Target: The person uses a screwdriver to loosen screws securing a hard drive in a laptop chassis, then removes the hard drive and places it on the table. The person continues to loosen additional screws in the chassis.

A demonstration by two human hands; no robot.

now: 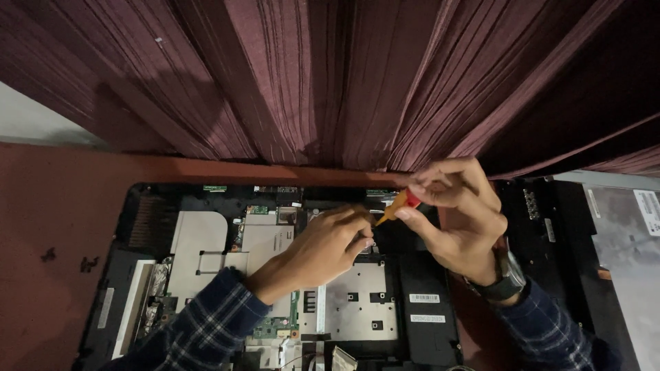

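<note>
An opened laptop base (pixel 148 275) lies on a reddish table, its metal shields and green circuit boards exposed. My right hand (pixel 457 216), with a wristwatch, grips a small screwdriver (pixel 397 205) with an orange and red handle, its tip angled down-left into the upper middle of the laptop. My left hand (pixel 328 244) rests on the laptop's inside with its fingertips curled right beside the screwdriver tip; whether they pinch anything is hidden. Both forearms wear dark plaid sleeves.
Dark maroon pleated curtains (pixel 330 75) hang just behind the table's far edge. A detached black laptop panel (pixel 550 220) and a silvery sheet with a label (pixel 629 240) lie to the right. Bare reddish tabletop (pixel 48 233) extends to the left.
</note>
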